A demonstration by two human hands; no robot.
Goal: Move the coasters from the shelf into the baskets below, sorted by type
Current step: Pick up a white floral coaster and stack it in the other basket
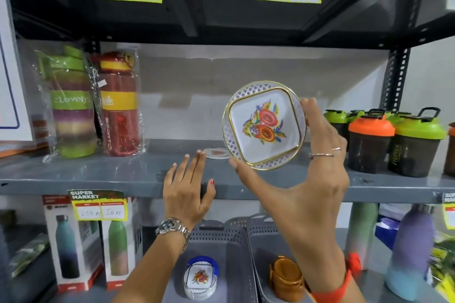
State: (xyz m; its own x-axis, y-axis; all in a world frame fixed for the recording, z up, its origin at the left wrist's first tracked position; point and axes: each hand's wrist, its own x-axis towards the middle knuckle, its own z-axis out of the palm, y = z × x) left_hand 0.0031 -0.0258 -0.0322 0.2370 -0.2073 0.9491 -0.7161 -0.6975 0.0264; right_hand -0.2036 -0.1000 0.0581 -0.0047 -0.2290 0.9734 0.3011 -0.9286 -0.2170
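Observation:
My right hand holds a round white coaster with a gold rim, lattice edge and floral centre, tilted up above the grey shelf. One more floral coaster lies flat on the shelf, and the fingertips of my left hand reach to its near edge, fingers spread. Below, the left grey basket contains a stack of floral coasters with a blue one under the top. In the right grey basket sits a stack of brown coasters.
Wrapped green and red bottles stand at the shelf's left. Shaker cups with green and orange lids crowd the right. Boxed bottles sit lower left, and a purple-blue bottle stands lower right. Price tags hang from shelf edges.

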